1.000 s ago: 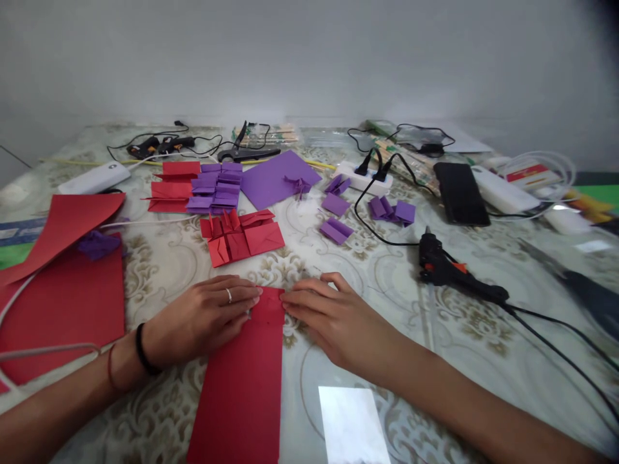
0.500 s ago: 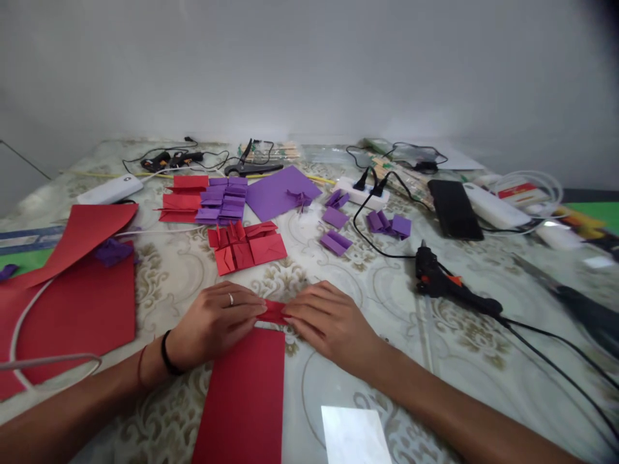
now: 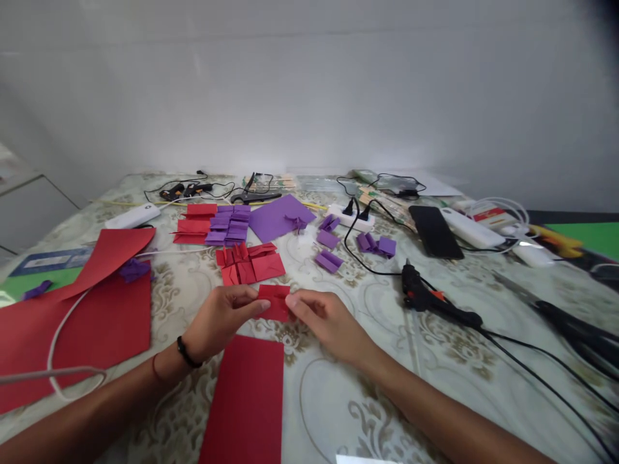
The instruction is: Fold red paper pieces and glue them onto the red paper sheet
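Both my hands hold a small folded red paper piece [image 3: 274,301] a little above the table. My left hand [image 3: 220,319] pinches its left edge, my right hand [image 3: 323,319] pinches its right edge. Just below them a long red paper strip [image 3: 246,399] lies flat on the patterned tablecloth [image 3: 338,399]. Beyond the hands sits a cluster of folded red pieces [image 3: 249,264]. Farther back lie stacked purple folded pieces [image 3: 229,224] and a purple sheet [image 3: 278,216].
A black glue gun [image 3: 425,299] with its cord lies to the right. Large red sheets [image 3: 82,309] and a white cable lie at left. Small purple folds [image 3: 329,260], a power strip [image 3: 349,218], a black phone [image 3: 434,232], scissors [image 3: 254,195] and cables crowd the back.
The small red piece has come off the end of the long strip and my hands have lifted it clear. The camera has tilted upward.
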A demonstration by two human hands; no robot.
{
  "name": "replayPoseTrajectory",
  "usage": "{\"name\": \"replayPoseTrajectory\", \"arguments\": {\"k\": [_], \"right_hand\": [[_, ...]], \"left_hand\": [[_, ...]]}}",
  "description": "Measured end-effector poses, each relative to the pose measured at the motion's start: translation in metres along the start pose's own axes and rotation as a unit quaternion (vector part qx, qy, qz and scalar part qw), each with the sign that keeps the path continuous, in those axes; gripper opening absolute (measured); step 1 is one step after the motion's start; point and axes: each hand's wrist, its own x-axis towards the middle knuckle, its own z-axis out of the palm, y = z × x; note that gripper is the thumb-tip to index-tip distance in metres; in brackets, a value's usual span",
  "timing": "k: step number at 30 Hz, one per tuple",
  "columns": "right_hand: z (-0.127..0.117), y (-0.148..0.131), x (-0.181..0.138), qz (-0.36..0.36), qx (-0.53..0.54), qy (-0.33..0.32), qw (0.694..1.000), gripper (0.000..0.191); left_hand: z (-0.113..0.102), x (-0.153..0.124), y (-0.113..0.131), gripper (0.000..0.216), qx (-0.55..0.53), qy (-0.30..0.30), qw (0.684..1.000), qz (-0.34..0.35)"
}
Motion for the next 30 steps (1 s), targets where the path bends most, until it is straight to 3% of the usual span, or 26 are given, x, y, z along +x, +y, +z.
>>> {"name": "replayPoseTrajectory", "arguments": {"k": [7, 11, 15, 22, 30], "right_hand": [[0.004, 0.019, -0.002, 0.023, -0.015, -0.017, 0.999, 0.042], [0.006, 0.026, -0.004, 0.02, -0.028, -0.017, 0.999, 0.04], [0.007, 0.026, -0.005, 0.024, -0.044, -0.013, 0.999, 0.038], [0.008, 0.027, -0.006, -0.005, -0.059, -0.003, 0.998, 0.038], [0.01, 0.028, -0.008, -0.044, -0.12, 0.015, 0.992, 0.037]], "left_hand": [[0.005, 0.004, -0.016, 0.038, -0.008, -0.058, 0.998, -0.019], [0.004, 0.003, -0.02, 0.037, -0.051, -0.096, 0.992, -0.065], [0.005, 0.0, -0.021, 0.034, -0.043, -0.081, 0.993, -0.069], [0.005, -0.005, -0.02, 0.034, 0.048, -0.057, 0.997, 0.015], [0.009, -0.002, -0.023, 0.035, 0.084, -0.07, 0.994, 0.007]]}}
